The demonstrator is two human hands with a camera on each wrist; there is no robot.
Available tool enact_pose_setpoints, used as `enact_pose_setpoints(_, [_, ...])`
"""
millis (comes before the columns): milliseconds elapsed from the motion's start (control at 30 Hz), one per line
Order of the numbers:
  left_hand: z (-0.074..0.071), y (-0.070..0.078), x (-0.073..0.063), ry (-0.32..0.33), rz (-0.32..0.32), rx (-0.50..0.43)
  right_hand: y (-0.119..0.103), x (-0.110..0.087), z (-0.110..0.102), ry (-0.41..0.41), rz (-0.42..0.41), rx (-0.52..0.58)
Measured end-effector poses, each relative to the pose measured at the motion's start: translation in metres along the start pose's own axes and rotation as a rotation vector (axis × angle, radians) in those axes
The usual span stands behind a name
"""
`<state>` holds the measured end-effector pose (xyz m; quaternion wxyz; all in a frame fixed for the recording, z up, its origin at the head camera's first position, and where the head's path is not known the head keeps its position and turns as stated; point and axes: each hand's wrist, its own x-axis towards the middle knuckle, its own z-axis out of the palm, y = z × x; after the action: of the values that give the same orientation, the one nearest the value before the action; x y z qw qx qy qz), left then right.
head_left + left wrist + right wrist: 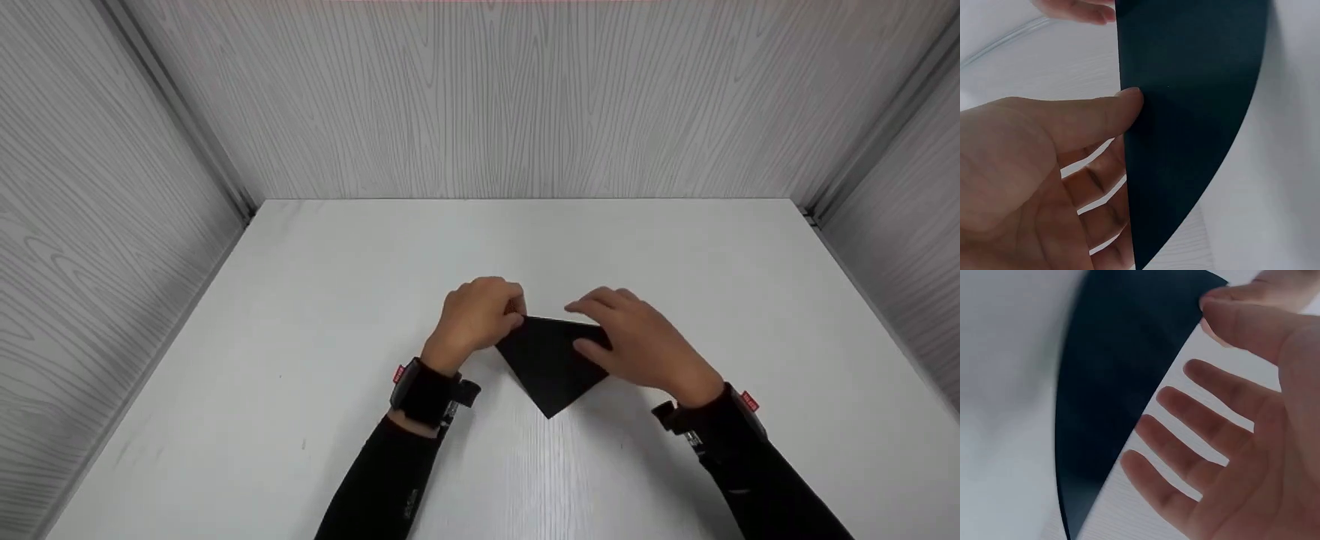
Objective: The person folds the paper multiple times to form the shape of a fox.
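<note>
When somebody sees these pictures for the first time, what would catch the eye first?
Probably the black sheet, dark against the white table and roughly triangular in the head view. Next, perhaps, the left hand, which pinches its far edge, and the right hand at its right side, fingers spread apart.

The person here wears black on both arms: the left sleeve (386,484) at the bottom of the frame, left of centre, the right sleeve (780,484) at lower right. Pale markings (410,504), too small to read, run along the left one. A broad black left band (429,394) and a matching right band (716,416) circle the wrists, each with a small red tag outside, the left tag (398,373) and right tag (750,400), and a stubby black block jutting inward. The left hand (476,316) and right hand (651,341) are bare.
</note>
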<state>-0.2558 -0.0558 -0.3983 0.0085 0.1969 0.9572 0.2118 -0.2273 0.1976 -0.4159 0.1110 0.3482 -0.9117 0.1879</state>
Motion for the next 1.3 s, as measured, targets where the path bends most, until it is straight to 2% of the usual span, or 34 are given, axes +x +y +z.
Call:
enact_pose_setpoints(133, [-0.028, 0.017, -0.01, 0.023, 0.054, -0.072, -0.014, 0.013, -0.022, 0.14, 0.01, -0.003])
enact_pose_setpoints(300, [-0.045, 0.031, -0.028, 0.119, 0.107, -0.097, -0.03, 0.019, -0.035, 0.173, 0.034, 0.04])
enact_pose_setpoints(500, [-0.045, 0.045, -0.041, 0.273, 0.209, -0.078, -0.04, 0.012, -0.042, 0.227, -0.016, 0.079])
enact_pose_setpoints(633, [-0.043, 0.054, -0.044, 0.339, 0.284, -0.054, -0.044, 0.009, -0.045, 0.258, -0.049, 0.104])
enact_pose_setpoints(733, [-0.042, 0.055, -0.045, 0.373, 0.307, -0.034, -0.046, 0.008, -0.048, 0.282, -0.053, 0.11])
enact_pose_setpoints(1133, [-0.035, 0.058, -0.044, 0.431, 0.334, -0.051, -0.049, 0.009, -0.048, 0.341, -0.086, 0.089])
enact_pose_setpoints(1300, [-0.032, 0.06, -0.043, 0.432, 0.347, -0.067, -0.051, 0.008, -0.046, 0.372, -0.095, 0.081])
